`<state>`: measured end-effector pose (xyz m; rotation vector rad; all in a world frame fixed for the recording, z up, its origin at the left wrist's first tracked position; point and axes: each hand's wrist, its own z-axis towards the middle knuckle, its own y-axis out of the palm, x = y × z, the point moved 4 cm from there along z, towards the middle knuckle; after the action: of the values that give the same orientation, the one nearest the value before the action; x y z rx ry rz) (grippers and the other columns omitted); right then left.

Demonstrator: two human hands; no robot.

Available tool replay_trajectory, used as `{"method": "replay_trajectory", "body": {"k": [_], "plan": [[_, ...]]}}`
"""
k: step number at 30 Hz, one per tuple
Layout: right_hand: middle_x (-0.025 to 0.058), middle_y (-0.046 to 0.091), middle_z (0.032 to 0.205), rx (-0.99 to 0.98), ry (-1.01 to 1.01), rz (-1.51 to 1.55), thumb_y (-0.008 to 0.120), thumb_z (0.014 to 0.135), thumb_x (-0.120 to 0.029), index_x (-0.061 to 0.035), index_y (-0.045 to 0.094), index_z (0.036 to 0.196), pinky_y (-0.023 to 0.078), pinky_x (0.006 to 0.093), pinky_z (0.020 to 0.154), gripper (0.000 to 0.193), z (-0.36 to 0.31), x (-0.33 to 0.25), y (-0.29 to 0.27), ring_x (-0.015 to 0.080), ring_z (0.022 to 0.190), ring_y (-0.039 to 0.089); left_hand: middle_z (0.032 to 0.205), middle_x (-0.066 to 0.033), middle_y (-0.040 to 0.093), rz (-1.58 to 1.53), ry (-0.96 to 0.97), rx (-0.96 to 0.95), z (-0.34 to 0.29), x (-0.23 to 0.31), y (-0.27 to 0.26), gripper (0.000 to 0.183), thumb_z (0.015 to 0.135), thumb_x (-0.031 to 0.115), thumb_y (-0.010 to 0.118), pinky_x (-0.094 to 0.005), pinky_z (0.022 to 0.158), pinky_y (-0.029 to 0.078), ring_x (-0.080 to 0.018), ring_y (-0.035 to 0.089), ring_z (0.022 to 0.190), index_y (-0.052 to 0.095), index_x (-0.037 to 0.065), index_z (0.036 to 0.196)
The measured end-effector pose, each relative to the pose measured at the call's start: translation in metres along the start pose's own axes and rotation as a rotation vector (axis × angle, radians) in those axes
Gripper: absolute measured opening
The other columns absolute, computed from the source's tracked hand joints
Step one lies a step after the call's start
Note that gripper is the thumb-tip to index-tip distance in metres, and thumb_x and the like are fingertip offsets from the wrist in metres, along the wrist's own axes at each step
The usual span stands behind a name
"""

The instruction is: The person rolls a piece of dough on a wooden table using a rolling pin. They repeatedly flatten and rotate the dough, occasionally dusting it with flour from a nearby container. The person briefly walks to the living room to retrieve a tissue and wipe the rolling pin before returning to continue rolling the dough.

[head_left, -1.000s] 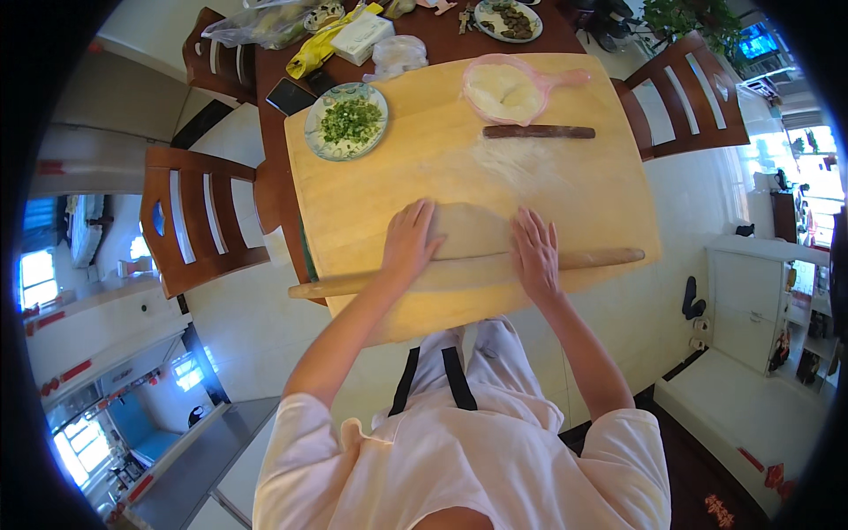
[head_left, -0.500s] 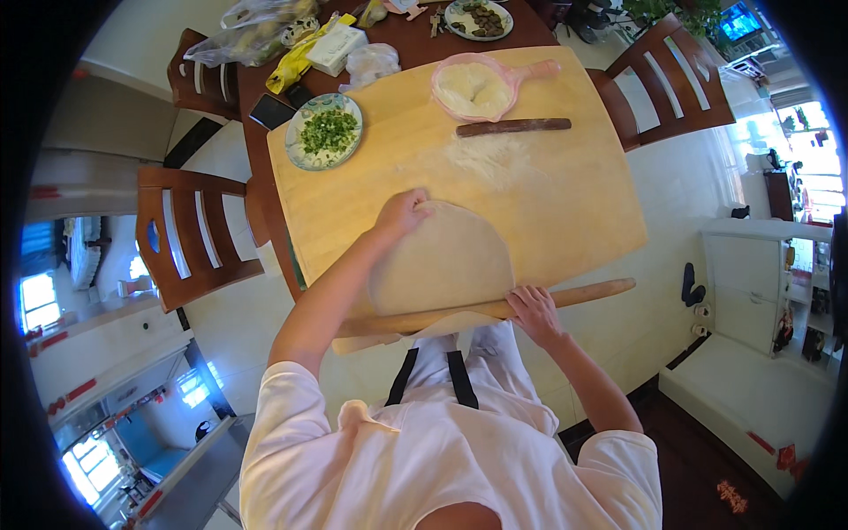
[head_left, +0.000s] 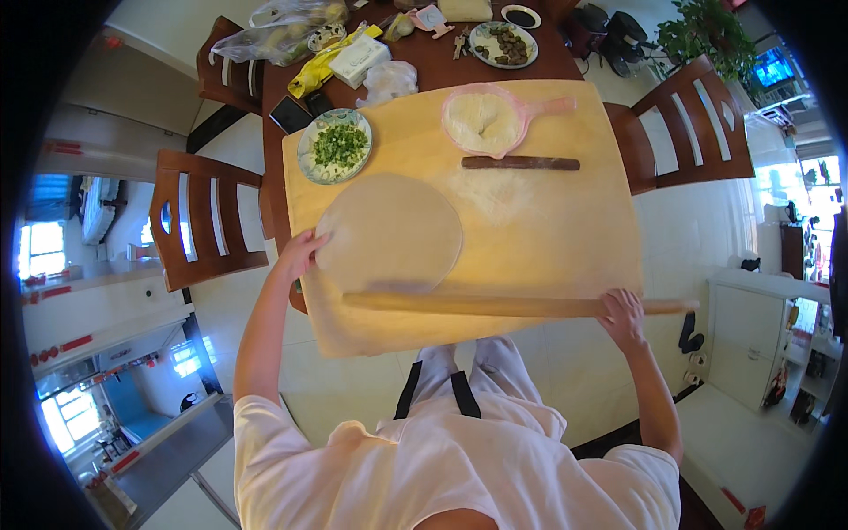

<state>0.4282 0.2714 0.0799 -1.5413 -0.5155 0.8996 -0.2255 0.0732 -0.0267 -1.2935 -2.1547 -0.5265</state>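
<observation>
A thin round sheet of dough (head_left: 389, 231) lies on the left half of the wooden board (head_left: 565, 252). At its left rim my left hand (head_left: 302, 253) grips the edge between thumb and fingers. My right hand (head_left: 622, 316) is wrapped around the right part of a long wooden rolling pin (head_left: 477, 305). The pin stretches across the near part of the board, just in front of the dough, and its right end sticks out past the board. Behind the dough is a patterned plate (head_left: 309, 161) of chopped green onions (head_left: 340, 144).
A pink handled scoop (head_left: 519, 124) of flour, a short dark rolling pin (head_left: 521, 163) and scattered flour (head_left: 499, 194) are on the board's far right. Beyond stand a tissue box (head_left: 359, 60), plastic bags (head_left: 389, 82) and a plate of dark pieces (head_left: 503, 44). Chairs (head_left: 212, 221) flank the table.
The dough, earlier bunched at the near edge around the long pin, now lies flat farther left and away. My left hand moved left and nearer; my right hand and the pin shifted right.
</observation>
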Motion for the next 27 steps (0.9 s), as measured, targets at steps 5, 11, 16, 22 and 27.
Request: {"method": "replay_trajectory", "body": {"k": [5,11,16,22,27], "plan": [[0.0104,0.059,0.098,0.115,0.180,0.023,0.079,0.060,-0.007,-0.0042,0.061,0.102,0.048,0.0444,0.081,0.047,-0.022,0.050,-0.013,0.0337,0.093,0.059,0.104,0.0006,0.067,-0.126,-0.011,0.068,-0.024,-0.052,0.005,0.034,0.088,0.023,0.074,-0.0263,0.080,0.053,-0.0107,0.065,0.090,0.060,0.006,0.115],[0.0102,0.060,0.100,0.061,0.224,0.072,0.078,0.066,-0.009,-0.0059,0.061,0.108,0.049,0.0430,0.080,0.046,0.040,0.066,0.016,0.0320,0.094,0.060,0.115,-0.0047,0.067,-0.520,0.108,0.219,-0.053,-0.106,0.075,0.029,0.089,0.015,0.072,-0.0330,0.089,0.054,-0.0161,0.064,0.106,0.059,0.007,0.114],[0.0081,0.060,0.106,0.020,0.159,0.118,0.078,0.069,-0.014,-0.0065,0.061,0.111,0.050,0.0418,0.083,0.046,0.099,0.068,0.038,0.0289,0.099,0.060,0.116,-0.0073,0.067,-0.695,0.125,0.236,-0.065,-0.134,0.098,0.026,0.091,0.013,0.069,-0.0368,0.090,0.055,-0.0192,0.065,0.105,0.059,0.006,0.114],[0.0076,0.058,0.107,0.041,0.095,0.127,0.077,0.072,-0.018,-0.0071,0.060,0.111,0.049,0.0423,0.084,0.044,0.154,0.076,0.058,0.0288,0.101,0.059,0.105,-0.0077,0.070,-0.757,0.081,0.287,-0.076,-0.144,0.138,0.026,0.092,0.018,0.068,-0.0357,0.081,0.058,-0.0206,0.069,0.096,0.059,0.006,0.112],[0.0077,0.057,0.105,0.085,0.070,0.102,0.078,0.072,-0.020,-0.0077,0.060,0.109,0.049,0.0425,0.083,0.043,0.171,0.095,0.065,0.0291,0.101,0.058,0.080,-0.0101,0.072,0.040,-0.199,0.503,-0.102,-0.118,0.139,0.023,0.090,0.023,0.070,-0.0330,0.068,0.057,-0.0209,0.071,0.078,0.064,0.004,0.101]]}}
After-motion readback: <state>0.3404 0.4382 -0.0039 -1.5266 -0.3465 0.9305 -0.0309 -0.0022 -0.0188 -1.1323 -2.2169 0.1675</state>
